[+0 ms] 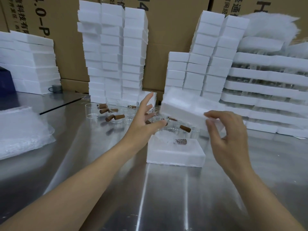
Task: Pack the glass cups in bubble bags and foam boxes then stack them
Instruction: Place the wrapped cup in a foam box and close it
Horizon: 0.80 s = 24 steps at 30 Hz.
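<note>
A white foam box base lies on the steel table, and a bubble-wrapped cup with a brown cork rests in it. My right hand holds a white foam lid by its near corner, tilted in the air above the base. Left of the lid, my left hand hovers with fingers spread, holding nothing. Several clear glass cups with brown corks stand and lie behind the base.
Tall stacks of white foam boxes rise at the back, with more stacks at the right and far left. A pile of bubble bags lies on the left. Foam trays of glassware fill the right. Cardboard cartons stand behind.
</note>
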Available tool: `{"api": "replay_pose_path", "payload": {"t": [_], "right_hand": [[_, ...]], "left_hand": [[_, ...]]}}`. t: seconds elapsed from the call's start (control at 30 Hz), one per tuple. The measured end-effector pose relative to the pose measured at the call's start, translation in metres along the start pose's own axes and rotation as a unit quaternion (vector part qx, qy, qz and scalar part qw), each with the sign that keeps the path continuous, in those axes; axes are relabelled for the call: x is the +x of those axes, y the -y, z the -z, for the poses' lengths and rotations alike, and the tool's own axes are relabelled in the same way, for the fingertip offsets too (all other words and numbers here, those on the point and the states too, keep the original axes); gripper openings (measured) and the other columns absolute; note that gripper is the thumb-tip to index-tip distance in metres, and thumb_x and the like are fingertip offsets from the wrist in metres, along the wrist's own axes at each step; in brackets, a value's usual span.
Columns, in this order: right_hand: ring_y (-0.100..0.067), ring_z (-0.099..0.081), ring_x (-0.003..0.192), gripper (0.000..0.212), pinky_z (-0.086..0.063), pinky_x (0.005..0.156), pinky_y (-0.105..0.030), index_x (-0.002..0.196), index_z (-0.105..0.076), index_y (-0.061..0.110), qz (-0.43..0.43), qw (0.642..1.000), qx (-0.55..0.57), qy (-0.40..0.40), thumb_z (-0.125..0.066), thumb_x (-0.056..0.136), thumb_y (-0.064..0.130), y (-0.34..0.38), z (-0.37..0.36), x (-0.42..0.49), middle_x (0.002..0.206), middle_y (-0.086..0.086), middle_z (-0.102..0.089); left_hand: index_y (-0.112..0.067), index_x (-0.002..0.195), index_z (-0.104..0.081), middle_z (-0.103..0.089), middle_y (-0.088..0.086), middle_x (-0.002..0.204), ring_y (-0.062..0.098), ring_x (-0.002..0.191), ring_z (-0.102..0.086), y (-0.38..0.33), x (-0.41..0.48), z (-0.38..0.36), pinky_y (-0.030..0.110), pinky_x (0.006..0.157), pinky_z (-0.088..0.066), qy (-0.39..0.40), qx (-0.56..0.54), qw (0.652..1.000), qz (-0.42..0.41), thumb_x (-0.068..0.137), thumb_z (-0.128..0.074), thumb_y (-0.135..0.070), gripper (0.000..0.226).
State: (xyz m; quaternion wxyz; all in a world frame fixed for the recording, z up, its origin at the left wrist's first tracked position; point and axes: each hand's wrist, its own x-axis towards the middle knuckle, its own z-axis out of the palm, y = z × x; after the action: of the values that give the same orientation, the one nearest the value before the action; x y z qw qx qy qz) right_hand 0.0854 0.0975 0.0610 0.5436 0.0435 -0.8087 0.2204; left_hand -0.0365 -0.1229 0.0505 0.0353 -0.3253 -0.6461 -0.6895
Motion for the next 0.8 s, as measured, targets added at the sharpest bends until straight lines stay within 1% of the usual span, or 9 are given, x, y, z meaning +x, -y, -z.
{"api": "replay_pose_path", "payload": {"t": [0.1,0.2,0.3,0.37,0.43,0.53,0.63,0.67,0.8], "right_hand": [[-0.005,-0.057,0.107,0.019,-0.04,0.096,-0.023,0.107,-0.073,0.023,-0.012,0.996,0.08,0.022,-0.06,0.101,0.009,0.014,-0.002,-0.005,0.105,0.014,-0.068],[-0.004,-0.057,0.105,0.019,-0.04,0.094,-0.025,0.102,-0.071,0.022,-0.005,0.997,0.076,0.019,-0.056,0.1,0.01,0.021,-0.003,-0.004,0.101,0.012,-0.068],[-0.009,-0.059,0.107,0.02,-0.042,0.094,-0.021,0.104,-0.069,0.023,-0.032,0.993,0.114,-0.008,-0.055,0.103,0.008,0.023,0.001,-0.002,0.104,0.012,-0.068],[-0.013,-0.061,0.111,0.018,-0.047,0.097,-0.028,0.111,-0.067,0.023,-0.065,0.986,0.152,-0.036,-0.055,0.105,0.012,0.023,0.003,-0.001,0.109,0.011,-0.068],[-0.016,-0.061,0.116,0.02,-0.05,0.099,-0.038,0.125,-0.062,0.025,-0.093,0.975,0.192,-0.066,-0.054,0.106,0.022,0.024,0.006,0.0,0.119,0.009,-0.066],[-0.021,-0.058,0.126,0.041,-0.053,0.098,-0.041,0.144,-0.049,0.035,-0.11,0.967,0.227,-0.049,-0.053,0.104,0.037,0.022,0.008,0.001,0.135,0.005,-0.058],[-0.014,-0.062,0.124,0.052,-0.054,0.096,-0.03,0.149,-0.041,0.052,-0.158,0.951,0.264,-0.01,-0.057,0.1,0.043,0.019,0.004,-0.001,0.135,0.008,-0.061],[-0.009,-0.062,0.124,0.053,-0.053,0.095,-0.024,0.148,-0.04,0.057,-0.178,0.946,0.27,-0.003,-0.057,0.099,0.047,0.017,0.002,-0.002,0.133,0.013,-0.062],[0.029,-0.046,0.117,0.05,-0.037,0.102,-0.021,0.147,-0.039,0.061,-0.279,0.925,0.254,0.041,-0.048,0.099,0.065,0.003,-0.01,-0.005,0.114,0.055,-0.054]], "left_hand": [[-0.077,0.148,-0.029,-0.032,-0.037,0.151,-0.022,0.128,-0.044,0.0,-0.005,0.006,0.009,0.087,-0.052,0.039,0.107,0.991,-0.069,0.09,-0.079,-0.007,0.104],[-0.065,0.154,-0.031,-0.029,-0.024,0.162,-0.014,0.135,-0.042,-0.004,-0.008,0.007,0.0,0.093,-0.041,0.017,0.267,0.952,-0.149,0.088,-0.077,-0.01,0.098],[-0.053,0.152,-0.041,-0.036,-0.02,0.163,-0.001,0.149,-0.036,0.0,-0.008,0.006,0.02,0.11,-0.04,0.002,0.311,0.931,-0.189,0.087,-0.085,-0.022,0.084],[-0.045,0.142,-0.053,-0.05,-0.024,0.152,-0.001,0.141,-0.045,-0.001,-0.008,0.008,0.031,0.11,-0.046,-0.042,0.287,0.935,-0.205,0.088,-0.087,-0.024,0.067],[-0.043,0.132,-0.058,-0.06,-0.027,0.138,-0.002,0.13,-0.053,-0.008,-0.009,0.006,0.027,0.102,-0.05,-0.074,0.239,0.946,-0.207,0.088,-0.086,-0.027,0.055],[-0.052,0.131,-0.056,-0.073,-0.025,0.118,0.002,0.112,-0.067,-0.019,-0.012,-0.003,0.014,0.086,-0.052,-0.089,0.145,0.975,-0.144,0.09,-0.083,-0.045,0.05],[-0.047,0.146,-0.048,-0.078,0.012,0.103,0.018,0.084,-0.075,-0.025,-0.011,-0.009,0.033,0.078,-0.062,-0.071,0.036,0.996,-0.036,0.09,-0.078,-0.058,0.064],[-0.048,0.149,-0.044,-0.076,0.021,0.101,0.018,0.075,-0.073,-0.025,-0.01,-0.008,0.028,0.071,-0.06,-0.053,0.029,0.998,-0.002,0.09,-0.077,-0.057,0.069],[-0.059,0.147,-0.046,-0.069,-0.003,0.111,0.011,0.057,-0.067,-0.018,-0.009,-0.005,0.019,0.052,-0.05,-0.01,0.037,0.995,0.089,0.099,-0.072,-0.045,0.056]]}}
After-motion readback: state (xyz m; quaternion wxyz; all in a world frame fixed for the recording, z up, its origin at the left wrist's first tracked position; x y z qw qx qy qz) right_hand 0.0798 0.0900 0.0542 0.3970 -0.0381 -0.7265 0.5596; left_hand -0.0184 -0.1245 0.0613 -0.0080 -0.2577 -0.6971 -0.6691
